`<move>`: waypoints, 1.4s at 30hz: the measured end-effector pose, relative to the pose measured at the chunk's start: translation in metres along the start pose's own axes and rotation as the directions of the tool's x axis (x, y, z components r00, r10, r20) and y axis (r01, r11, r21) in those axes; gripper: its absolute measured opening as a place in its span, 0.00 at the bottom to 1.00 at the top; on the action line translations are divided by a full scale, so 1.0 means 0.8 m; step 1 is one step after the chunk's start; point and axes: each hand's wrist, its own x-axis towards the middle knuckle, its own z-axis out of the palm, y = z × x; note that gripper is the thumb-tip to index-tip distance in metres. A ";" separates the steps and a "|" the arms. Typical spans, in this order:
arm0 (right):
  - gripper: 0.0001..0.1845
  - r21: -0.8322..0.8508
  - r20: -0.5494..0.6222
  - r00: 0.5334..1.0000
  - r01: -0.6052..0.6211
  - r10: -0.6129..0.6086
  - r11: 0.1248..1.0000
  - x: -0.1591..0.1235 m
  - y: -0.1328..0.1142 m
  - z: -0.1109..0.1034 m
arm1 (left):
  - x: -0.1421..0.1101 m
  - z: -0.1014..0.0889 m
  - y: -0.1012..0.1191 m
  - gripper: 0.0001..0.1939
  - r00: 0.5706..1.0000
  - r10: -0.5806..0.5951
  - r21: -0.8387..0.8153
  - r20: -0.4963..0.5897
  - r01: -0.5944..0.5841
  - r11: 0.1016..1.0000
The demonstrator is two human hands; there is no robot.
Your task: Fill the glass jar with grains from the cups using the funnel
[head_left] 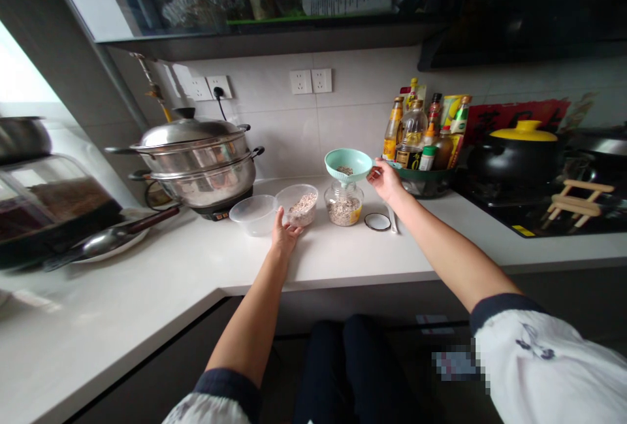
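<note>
My left hand (285,236) is closed on the near side of a clear plastic bowl (295,212), its thumb up along the wall and its fingers curled low. Pale and reddish flakes or grains lie inside that bowl. My right hand (385,180) pinches the rim or handle of a mint-green funnel (360,168), which sits over the mouth of a clear jar (344,207). Some grain rests in the funnel, and the jar below is partly filled with it. Touching the held bowl on its left is a second clear bowl (252,216), with nothing visible inside.
Right of the jar lie a round lid or ring (377,221) and a pale spoon (393,221). A steel steamer pot (206,172) stands left, sauce bottles (414,130) back right. A black pot with yellow lid (519,159) and a wooden rack (578,203) are on the stove.
</note>
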 end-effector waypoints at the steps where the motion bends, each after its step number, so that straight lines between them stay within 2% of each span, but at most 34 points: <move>1: 0.08 -0.009 0.000 1.000 -0.004 0.004 1.000 0.000 0.000 0.000 | 0.000 0.000 0.000 0.19 1.000 0.001 0.003 -0.002 -0.001 1.000; 19: 0.09 -0.011 -0.057 0.998 -0.018 0.017 1.000 -0.002 -0.001 0.008 | -0.003 0.001 0.001 0.19 1.000 0.001 0.002 -0.022 -0.001 1.000; 42: 0.09 -0.060 -0.059 0.998 -0.016 0.012 0.998 0.000 0.004 0.012 | 0.000 -0.001 0.000 0.17 1.000 -0.007 0.049 -0.005 0.007 0.999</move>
